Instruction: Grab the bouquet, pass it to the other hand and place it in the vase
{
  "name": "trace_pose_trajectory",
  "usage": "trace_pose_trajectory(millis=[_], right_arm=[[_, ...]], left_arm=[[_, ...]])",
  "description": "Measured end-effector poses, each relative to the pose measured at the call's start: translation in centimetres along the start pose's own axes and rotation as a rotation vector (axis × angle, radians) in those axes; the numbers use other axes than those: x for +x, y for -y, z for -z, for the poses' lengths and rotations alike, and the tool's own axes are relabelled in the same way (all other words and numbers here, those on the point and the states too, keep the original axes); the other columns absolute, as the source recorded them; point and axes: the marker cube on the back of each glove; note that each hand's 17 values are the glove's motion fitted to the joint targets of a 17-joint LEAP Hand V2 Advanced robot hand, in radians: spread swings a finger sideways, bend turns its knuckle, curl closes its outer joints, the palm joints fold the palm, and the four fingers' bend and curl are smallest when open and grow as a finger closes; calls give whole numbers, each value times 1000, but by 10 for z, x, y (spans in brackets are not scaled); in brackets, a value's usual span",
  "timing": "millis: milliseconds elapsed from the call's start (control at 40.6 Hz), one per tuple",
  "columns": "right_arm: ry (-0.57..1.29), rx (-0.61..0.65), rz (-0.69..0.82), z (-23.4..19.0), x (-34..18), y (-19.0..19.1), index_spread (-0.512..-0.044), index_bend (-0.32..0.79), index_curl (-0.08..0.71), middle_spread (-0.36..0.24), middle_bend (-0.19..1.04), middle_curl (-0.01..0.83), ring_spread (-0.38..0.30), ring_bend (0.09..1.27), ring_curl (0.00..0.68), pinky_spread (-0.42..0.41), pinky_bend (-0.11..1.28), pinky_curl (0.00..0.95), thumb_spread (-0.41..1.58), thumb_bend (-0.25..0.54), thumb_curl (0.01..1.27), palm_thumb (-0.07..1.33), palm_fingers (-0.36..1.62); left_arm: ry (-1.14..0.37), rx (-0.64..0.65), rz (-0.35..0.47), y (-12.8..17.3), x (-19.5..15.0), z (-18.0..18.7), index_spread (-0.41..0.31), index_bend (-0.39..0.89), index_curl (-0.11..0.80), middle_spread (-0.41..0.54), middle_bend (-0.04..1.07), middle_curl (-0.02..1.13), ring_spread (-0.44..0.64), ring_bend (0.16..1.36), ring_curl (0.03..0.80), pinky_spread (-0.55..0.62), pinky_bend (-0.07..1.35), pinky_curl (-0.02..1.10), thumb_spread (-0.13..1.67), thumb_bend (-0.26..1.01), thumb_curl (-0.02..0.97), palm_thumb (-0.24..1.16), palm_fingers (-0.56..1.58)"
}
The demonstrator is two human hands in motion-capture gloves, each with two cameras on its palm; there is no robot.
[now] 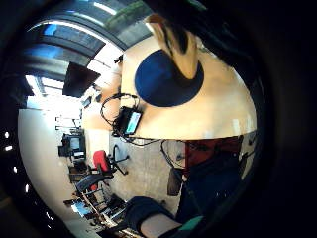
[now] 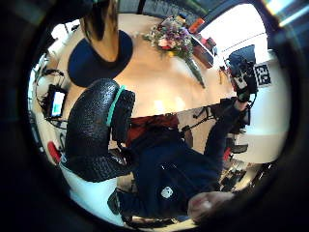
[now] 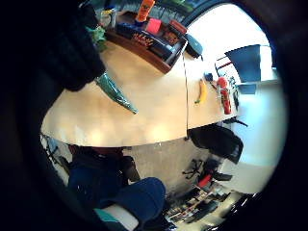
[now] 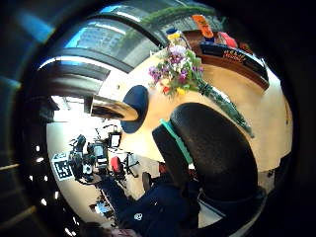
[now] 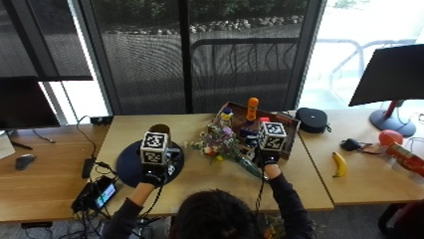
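Note:
A bouquet (image 5: 215, 144) of mixed flowers lies on the wooden table, its green wrapped stems (image 5: 250, 168) pointing toward the person. My right hand (image 5: 267, 160) hovers just above the stem end and holds nothing; in its palm views the stems (image 3: 113, 91) and blooms (image 4: 177, 69) lie free on the table beyond the thumb (image 4: 217, 148). A golden vase (image 5: 159, 131) stands upright on a dark blue round mat (image 5: 129, 164). My left hand (image 5: 154, 175) hangs over the mat's near side, empty, with its thumb (image 2: 94, 130) showing and the vase (image 2: 104, 29) close by.
A wooden tray (image 5: 281, 122) with bottles and boxes stands behind the bouquet. A black pouch (image 5: 311, 119), a banana (image 5: 339, 164) and a monitor (image 5: 394, 74) lie to the right. A phone with cables (image 5: 99, 191) and a mouse (image 5: 25, 160) are at the left.

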Motion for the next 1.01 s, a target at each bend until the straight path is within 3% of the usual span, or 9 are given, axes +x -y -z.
trace_pose_trajectory(millis=[172, 419, 763, 813, 1010], right_arm=[[-6, -23, 20, -7, -10, -4, -247, 125, 115, -1, 254, 147, 5, 468, 190, 84, 410, 186, 817, 192, 79, 309, 524], [-19, 2, 18, 3, -11, -13, -294, 126, 161, 0, 248, 222, 6, 472, 239, 103, 423, 246, 1109, 165, 122, 326, 501], [-12, 25, -33, 34, 14, -30, -307, 114, 190, 0, 229, 286, 3, 481, 278, 101, 429, 292, 1234, 113, 168, 349, 493], [2, 7, -46, 44, 18, -35, -270, 154, 207, 0, 208, 287, 2, 466, 277, 100, 432, 295, 1229, 115, 182, 378, 519], [43, -48, -182, 56, 40, -13, -225, 118, 223, 0, 196, 312, -3, 456, 290, 128, 465, 319, 1198, 89, 218, 430, 560]], left_arm=[[-4, 7, 18, 10, -11, -8, -87, 213, 155, 44, 181, 154, 85, 445, 180, 147, 310, 159, 810, 158, 101, 276, 519], [-64, 9, 6, 19, -9, -14, -106, 195, 246, 59, 167, 211, 109, 440, 225, 191, 289, 219, 1075, 113, 159, 276, 488], [-146, 15, -76, 32, 20, -19, -109, 173, 313, 64, 167, 257, 119, 443, 263, 206, 279, 274, 1183, 50, 216, 293, 465], [-149, 15, -96, 35, 27, -21, -109, 174, 319, 64, 168, 263, 119, 438, 264, 207, 280, 280, 1189, 42, 222, 296, 461], [-163, 24, -124, 31, 42, -17, -106, 164, 337, 67, 169, 282, 135, 428, 276, 209, 288, 305, 1208, 12, 243, 310, 438]])
